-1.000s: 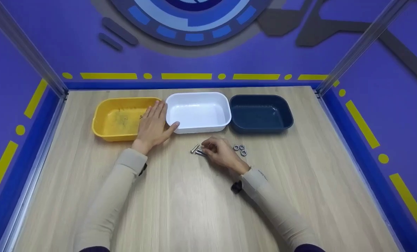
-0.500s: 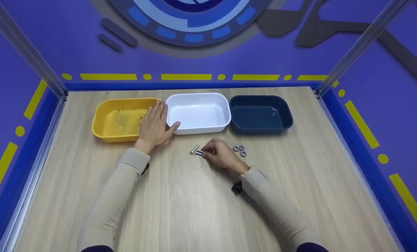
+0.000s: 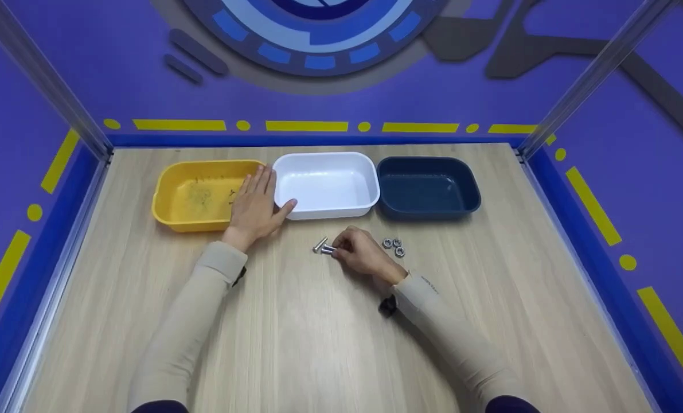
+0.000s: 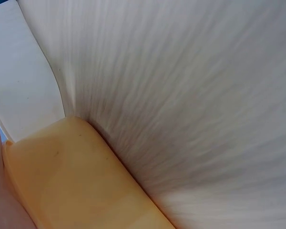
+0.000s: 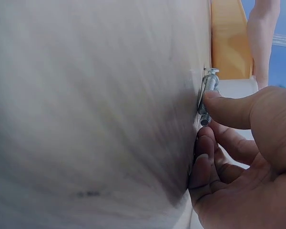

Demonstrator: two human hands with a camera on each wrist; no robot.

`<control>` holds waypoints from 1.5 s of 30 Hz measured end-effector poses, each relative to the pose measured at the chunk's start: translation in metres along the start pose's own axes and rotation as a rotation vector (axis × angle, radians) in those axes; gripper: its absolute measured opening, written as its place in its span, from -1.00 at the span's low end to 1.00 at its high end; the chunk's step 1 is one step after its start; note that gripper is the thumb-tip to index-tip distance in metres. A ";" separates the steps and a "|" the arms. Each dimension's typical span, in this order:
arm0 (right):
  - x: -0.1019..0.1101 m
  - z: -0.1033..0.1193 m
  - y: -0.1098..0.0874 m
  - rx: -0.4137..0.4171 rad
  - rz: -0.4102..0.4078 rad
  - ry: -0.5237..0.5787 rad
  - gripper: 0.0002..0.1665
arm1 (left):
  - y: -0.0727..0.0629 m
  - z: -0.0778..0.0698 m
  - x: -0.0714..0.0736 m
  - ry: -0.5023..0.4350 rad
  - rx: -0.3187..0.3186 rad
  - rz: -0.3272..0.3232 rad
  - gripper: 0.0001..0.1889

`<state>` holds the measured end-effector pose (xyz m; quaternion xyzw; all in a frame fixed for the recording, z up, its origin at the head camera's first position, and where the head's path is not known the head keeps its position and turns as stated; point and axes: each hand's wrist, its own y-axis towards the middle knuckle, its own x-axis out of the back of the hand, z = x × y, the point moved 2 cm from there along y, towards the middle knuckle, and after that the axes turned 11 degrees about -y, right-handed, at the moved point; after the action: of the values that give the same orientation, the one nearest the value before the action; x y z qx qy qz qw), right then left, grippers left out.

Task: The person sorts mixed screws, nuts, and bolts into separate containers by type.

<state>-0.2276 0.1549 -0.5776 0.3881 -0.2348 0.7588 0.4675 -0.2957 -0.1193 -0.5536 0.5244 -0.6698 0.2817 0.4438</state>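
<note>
My left hand (image 3: 253, 211) lies with straight fingers over the right end of the yellow bin (image 3: 172, 221), its thumb touching the near left corner of the white bin (image 3: 334, 214). On the table in front of the white bin are several silver bolts (image 3: 319, 245), lying close together. My right hand (image 3: 364, 250) pinches at the bolts from their right side. In the right wrist view, the thumb (image 5: 231, 112) presses on a threaded bolt (image 5: 209, 85), with curled fingers below it. Three hex nuts (image 3: 397, 243) lie just right of this hand.
A dark blue bin (image 3: 430, 215) stands right of the white one, so the three bins form a row near the back. The wooden table (image 3: 312, 344) is bounded by blue-purple panels (image 3: 330, 103) at the back and sides.
My right fingers have shifted slightly at the bolts, and the bolts beside them now lie closer together. My left hand stays in place on the yellow bin. The nuts have not moved.
</note>
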 end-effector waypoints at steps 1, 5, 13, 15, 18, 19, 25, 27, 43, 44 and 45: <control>0.000 0.000 0.000 -0.005 0.001 0.000 -0.93 | 0.000 0.000 0.000 0.001 0.001 0.003 0.03; -0.001 0.000 0.000 -0.013 0.003 0.003 -0.94 | 0.000 0.000 -0.001 -0.003 -0.001 0.008 0.03; 0.003 0.000 0.003 -0.018 0.006 0.026 -0.95 | 0.000 0.001 -0.001 0.022 -0.007 0.010 0.03; 0.003 -0.001 0.003 -0.015 0.005 0.026 -0.94 | 0.000 0.001 -0.001 0.027 -0.008 0.012 0.04; 0.005 -0.001 0.004 0.003 0.001 0.021 -0.93 | 0.000 0.000 -0.001 0.033 -0.009 0.015 0.05; 0.005 -0.001 0.004 0.010 0.002 0.016 -0.92 | 0.000 0.000 -0.002 0.034 -0.010 0.014 0.06; 0.009 0.002 0.006 0.038 -0.003 -0.003 -0.86 | -0.001 0.000 -0.002 0.020 -0.017 0.008 0.06; 0.012 0.003 0.006 0.034 -0.008 -0.002 -0.86 | -0.001 0.000 -0.001 0.007 -0.021 0.004 0.05; 0.043 0.020 0.024 0.161 -0.085 -0.083 -0.88 | -0.002 -0.001 -0.001 0.010 -0.024 0.001 0.04; 0.045 0.022 0.025 0.166 -0.093 -0.085 -0.89 | -0.002 -0.001 -0.001 0.010 -0.024 0.001 0.04; 0.047 0.023 0.027 0.169 -0.097 -0.083 -0.89 | -0.001 -0.002 0.000 0.010 -0.023 0.003 0.04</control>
<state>-0.2558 0.1508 -0.5259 0.4684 -0.1701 0.7355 0.4590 -0.2939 -0.1182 -0.5534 0.5169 -0.6714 0.2773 0.4528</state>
